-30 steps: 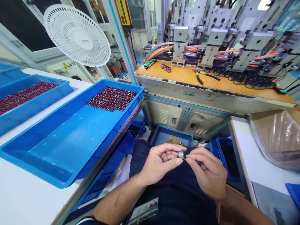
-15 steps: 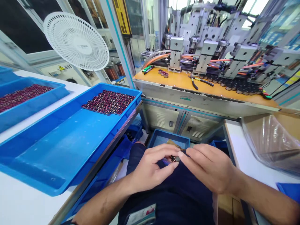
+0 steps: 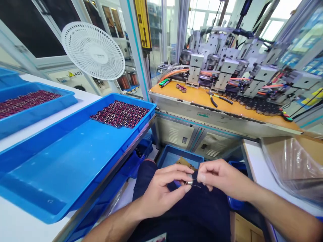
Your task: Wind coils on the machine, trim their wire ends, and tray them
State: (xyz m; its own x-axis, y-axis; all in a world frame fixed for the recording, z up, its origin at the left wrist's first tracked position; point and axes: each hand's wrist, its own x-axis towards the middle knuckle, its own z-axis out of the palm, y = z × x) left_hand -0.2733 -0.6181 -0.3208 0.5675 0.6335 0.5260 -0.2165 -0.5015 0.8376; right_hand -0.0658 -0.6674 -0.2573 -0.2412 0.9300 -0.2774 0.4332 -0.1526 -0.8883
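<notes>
A: Start at the grip. What's held?

B: Left hand (image 3: 168,191): fingertips closed around a small metal part (image 3: 189,181), right of the big blue tray (image 3: 63,161) and held over the lap. Right hand (image 3: 222,176): thumb and finger look pinched on a thin wire (image 3: 195,179) coming off the part. A second wire (image 3: 196,186) trails loose.

A: How far along is that piece?

B: Midway, my judgement. Picked up, both hands on it, one wire taken in the fingers. The loose wire suggests handling left to do. Fingers hide much of the part, so its finish can't be told.

A: And the batch?

B: Red-and-dark pieces (image 3: 121,114) packed tight at the far end of the big tray, on the white bench (image 3: 15,222). More (image 3: 27,101) in a second tray (image 3: 50,107), to its left. Finished or waiting? Can't tell.

A: Further out?

B: Low down, right of the big tray: a lower tray (image 3: 165,160) with a few small pieces (image 3: 191,166). Beyond it and to the right, the orange bench (image 3: 165,90): short red-topped row (image 3: 181,88), pliers (image 3: 214,101) lying unused, many dark pieces (image 3: 252,105) by the machine (image 3: 225,74). Stage of those: unclear. The part in hand is in none of these groups.
</notes>
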